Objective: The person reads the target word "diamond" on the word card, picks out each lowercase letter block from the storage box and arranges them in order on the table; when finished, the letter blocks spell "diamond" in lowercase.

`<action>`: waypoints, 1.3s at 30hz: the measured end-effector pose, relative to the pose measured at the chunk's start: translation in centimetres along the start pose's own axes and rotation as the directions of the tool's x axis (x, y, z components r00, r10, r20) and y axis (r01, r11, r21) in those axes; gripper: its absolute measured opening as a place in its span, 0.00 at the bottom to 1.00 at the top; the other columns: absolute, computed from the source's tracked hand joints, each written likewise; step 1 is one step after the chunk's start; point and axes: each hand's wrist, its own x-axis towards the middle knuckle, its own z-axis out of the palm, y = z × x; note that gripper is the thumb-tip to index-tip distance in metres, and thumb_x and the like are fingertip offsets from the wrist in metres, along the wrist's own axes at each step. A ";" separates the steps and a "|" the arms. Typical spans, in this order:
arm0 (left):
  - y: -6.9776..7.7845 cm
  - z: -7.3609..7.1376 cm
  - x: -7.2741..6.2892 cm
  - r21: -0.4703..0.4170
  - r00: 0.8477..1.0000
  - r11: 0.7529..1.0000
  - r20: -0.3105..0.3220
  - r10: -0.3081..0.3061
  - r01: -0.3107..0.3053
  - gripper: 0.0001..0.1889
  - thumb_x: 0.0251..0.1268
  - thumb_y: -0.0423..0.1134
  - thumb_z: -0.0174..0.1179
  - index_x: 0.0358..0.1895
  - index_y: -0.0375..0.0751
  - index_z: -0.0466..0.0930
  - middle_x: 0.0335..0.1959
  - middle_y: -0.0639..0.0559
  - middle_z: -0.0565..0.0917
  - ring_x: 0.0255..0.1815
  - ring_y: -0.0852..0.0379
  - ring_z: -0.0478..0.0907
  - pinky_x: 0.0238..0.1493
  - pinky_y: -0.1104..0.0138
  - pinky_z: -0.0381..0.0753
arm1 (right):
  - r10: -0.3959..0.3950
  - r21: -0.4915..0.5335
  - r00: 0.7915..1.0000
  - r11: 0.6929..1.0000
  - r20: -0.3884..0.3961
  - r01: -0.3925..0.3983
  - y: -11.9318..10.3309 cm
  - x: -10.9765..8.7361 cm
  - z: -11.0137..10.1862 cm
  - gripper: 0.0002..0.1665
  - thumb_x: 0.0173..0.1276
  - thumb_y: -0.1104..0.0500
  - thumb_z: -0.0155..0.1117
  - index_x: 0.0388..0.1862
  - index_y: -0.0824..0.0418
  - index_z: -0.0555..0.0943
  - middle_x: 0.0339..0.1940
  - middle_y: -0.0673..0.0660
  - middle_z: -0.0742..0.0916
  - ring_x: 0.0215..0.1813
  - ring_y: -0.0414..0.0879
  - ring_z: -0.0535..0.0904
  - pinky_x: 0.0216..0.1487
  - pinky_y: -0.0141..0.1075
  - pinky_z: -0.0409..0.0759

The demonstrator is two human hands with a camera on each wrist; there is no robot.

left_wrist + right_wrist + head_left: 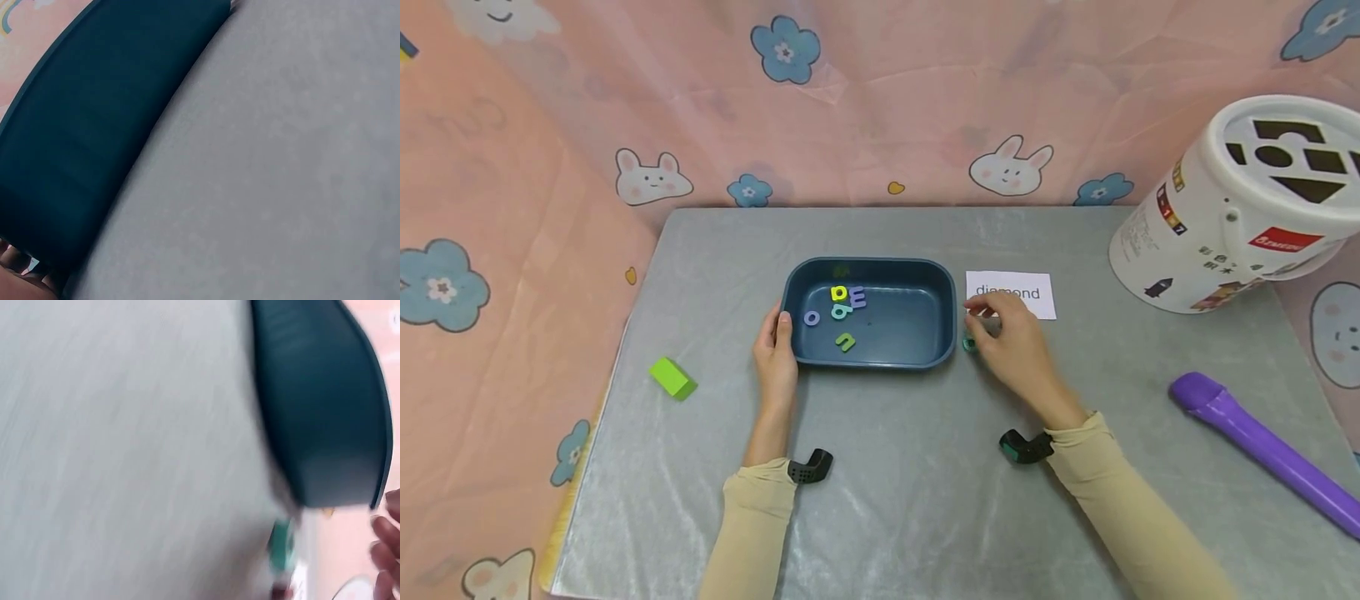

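Note:
My left hand (775, 358) grips the left end of a dark blue tray (880, 366), thumb at the rim. Inside the tray lie several small letters: a yellow one (838, 293), a purple m (857, 297), a teal one (841, 312), a purple o (812, 318) and a green n (846, 342). Just past the tray's right end, a green letter piece (969, 344) is partly hidden by my right hand (1017, 346). That hand hovers with loosely bent fingers, thumb and forefinger apart. Behind it, a white card (1043, 307) reading "diamond" is partly covered.
A lime green block (673, 378) lies on the grey table cover (895, 483) at left. To the right, a purple stick-like object (1262, 442) with a wider end lies slanting. A white lidded bucket (1187, 242) stands at the back right, before a pink patterned cloth (880, 108).

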 end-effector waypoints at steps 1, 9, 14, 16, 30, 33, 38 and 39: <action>0.0 0.0 0.0 0.002 1.000 1.000 -0.001 -0.001 0.001 0.25 0.88 0.44 0.49 0.79 0.39 0.70 0.80 0.43 0.72 0.82 0.50 0.65 0.85 0.57 0.62 | -0.030 0.022 1.000 0.999 -0.009 0.031 -0.5 0.1 0.2 0.10 0.70 0.69 0.71 0.50 0.67 0.87 0.44 0.63 0.88 0.49 0.57 0.80 0.48 0.45 0.75; -0.1 -0.1 0.0 0.000 1.000 1.000 0.005 0.007 -0.007 0.25 0.88 0.45 0.49 0.79 0.39 0.70 0.79 0.44 0.73 0.82 0.51 0.66 0.85 0.57 0.62 | -0.182 0.055 0.976 0.983 0.122 0.177 -4.0 0.9 3.0 0.19 0.69 0.67 0.74 0.58 0.65 0.85 0.57 0.60 0.87 0.63 0.57 0.79 0.68 0.53 0.79; -0.1 0.0 0.0 -0.001 1.000 1.000 0.000 0.007 -0.007 0.25 0.88 0.45 0.49 0.79 0.39 0.70 0.79 0.43 0.73 0.81 0.50 0.66 0.84 0.56 0.63 | -0.134 -0.050 0.919 0.985 0.371 0.163 -5.7 1.8 5.0 0.30 0.74 0.57 0.73 0.72 0.58 0.78 0.71 0.58 0.84 0.72 0.55 0.79 0.70 0.54 0.80; -0.1 0.1 0.0 -0.001 1.000 1.000 -0.001 0.008 -0.008 0.25 0.88 0.44 0.49 0.78 0.38 0.70 0.79 0.43 0.73 0.81 0.50 0.66 0.84 0.56 0.63 | -0.105 -0.095 0.888 0.982 0.448 0.164 -6.1 2.2 5.6 0.34 0.75 0.53 0.71 0.77 0.56 0.75 0.75 0.57 0.81 0.74 0.55 0.78 0.71 0.54 0.80; -0.1 0.1 0.0 -0.010 1.000 1.000 0.015 0.028 -0.027 0.24 0.88 0.43 0.48 0.78 0.38 0.70 0.79 0.44 0.73 0.82 0.51 0.67 0.84 0.57 0.63 | -0.047 -0.080 0.791 0.990 0.611 0.120 -6.3 4.9 8.6 0.42 0.77 0.50 0.68 0.86 0.47 0.64 0.88 0.53 0.65 0.85 0.64 0.61 0.80 0.64 0.66; 0.0 0.1 -0.1 -0.014 0.999 0.999 0.014 0.030 -0.030 0.24 0.89 0.43 0.48 0.78 0.38 0.70 0.79 0.43 0.73 0.82 0.51 0.67 0.84 0.57 0.63 | -0.041 -0.087 0.784 0.989 0.620 0.120 -6.2 5.2 9.1 0.44 0.78 0.50 0.67 0.87 0.45 0.60 0.89 0.48 0.62 0.83 0.62 0.63 0.72 0.63 0.76; 0.0 0.0 0.0 -0.018 0.999 0.999 0.011 0.031 -0.031 0.24 0.88 0.42 0.48 0.78 0.36 0.70 0.79 0.42 0.72 0.82 0.50 0.66 0.84 0.56 0.63 | -0.046 -0.117 0.765 0.981 0.642 0.157 -6.1 5.8 10.1 0.44 0.81 0.50 0.63 0.89 0.45 0.55 0.90 0.46 0.58 0.83 0.67 0.61 0.73 0.63 0.75; 0.0 0.0 0.0 -0.019 0.999 0.999 0.010 0.032 -0.032 0.24 0.88 0.41 0.48 0.78 0.36 0.70 0.79 0.42 0.72 0.82 0.50 0.66 0.84 0.57 0.63 | -0.046 -0.125 0.758 0.978 0.650 0.166 -6.0 5.9 10.2 0.43 0.82 0.50 0.61 0.89 0.45 0.55 0.90 0.47 0.58 0.85 0.69 0.58 0.76 0.64 0.72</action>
